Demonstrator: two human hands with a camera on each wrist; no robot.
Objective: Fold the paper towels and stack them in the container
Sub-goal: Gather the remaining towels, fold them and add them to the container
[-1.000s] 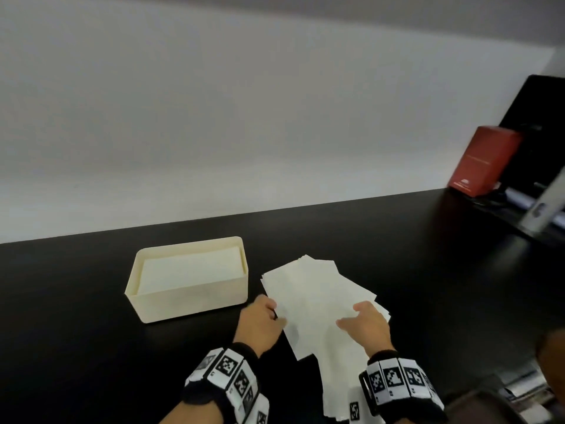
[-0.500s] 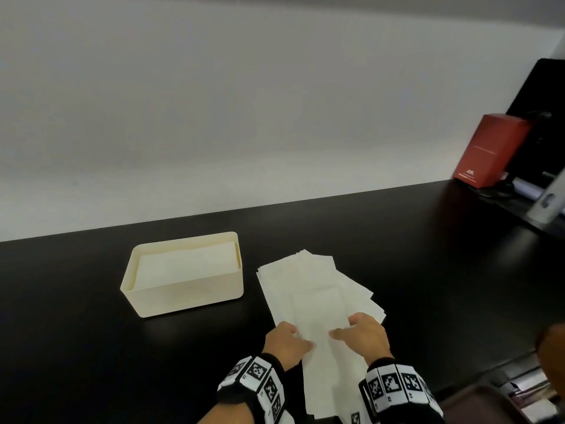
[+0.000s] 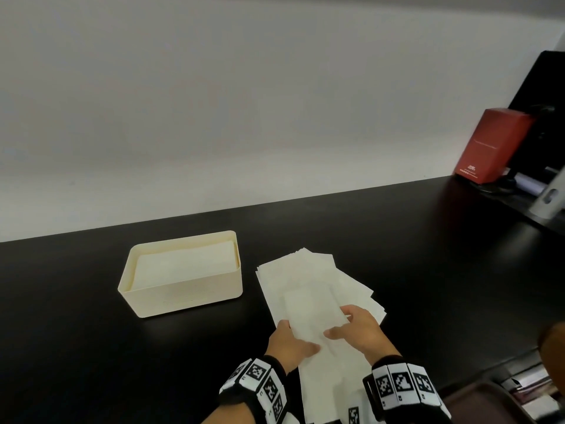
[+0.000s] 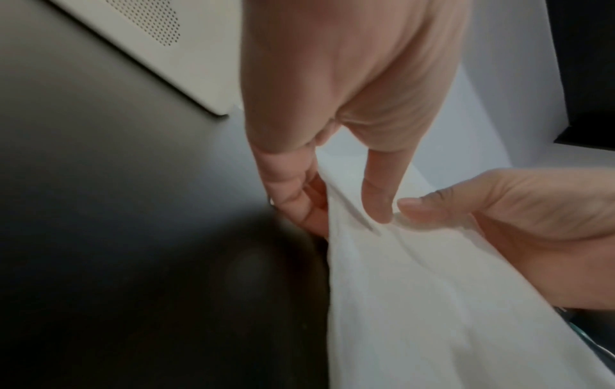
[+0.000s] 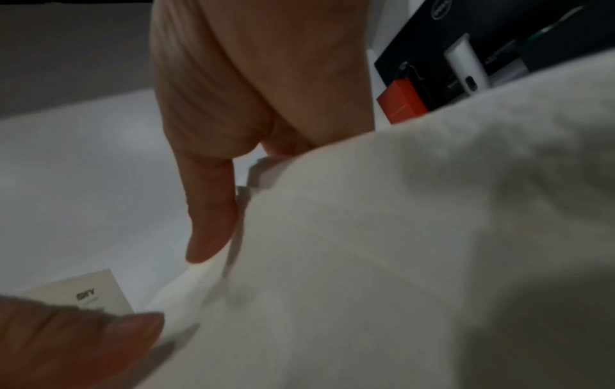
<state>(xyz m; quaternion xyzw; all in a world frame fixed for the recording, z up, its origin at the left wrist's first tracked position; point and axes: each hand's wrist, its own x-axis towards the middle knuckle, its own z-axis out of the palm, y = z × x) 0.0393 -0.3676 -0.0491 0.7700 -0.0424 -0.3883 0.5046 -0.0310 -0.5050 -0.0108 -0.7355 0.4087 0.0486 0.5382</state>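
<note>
Currently a single paper towel point(image 3: 312, 313) is held between both hands, lifted a little over the loose pile of paper towels point(image 3: 308, 270) spread on the black surface point(image 3: 428, 270). The left hand point(image 3: 289, 344) grips its left edge: in the left wrist view the fingers point(image 4: 292, 189) curl under the sheet while the thumb point(image 4: 379, 194) presses on top, so the towel is pinched there. The right hand point(image 3: 359, 330) takes the right edge, its thumb point(image 5: 209, 210) lying on the upper face of the sheet; the other fingers are hidden behind the towel in the right wrist view, and in the head view they bend round the sheet's far corner. The two thumbs point toward each other and nearly touch across the towel. Beyond the fingers and to their left stands the cream container point(image 3: 183, 296), just beside the pile but apart from it, with folded towels point(image 3: 183, 264) stacked flat inside and reaching close to its rim. Well away to the right of the fingers, at the far edge of the surface by the wall, a red box point(image 3: 492, 145) stands upright against a dark monitor point(image 3: 538, 96). Each wrist carries a black band with square black-and-white markers point(image 3: 400, 384).
</note>
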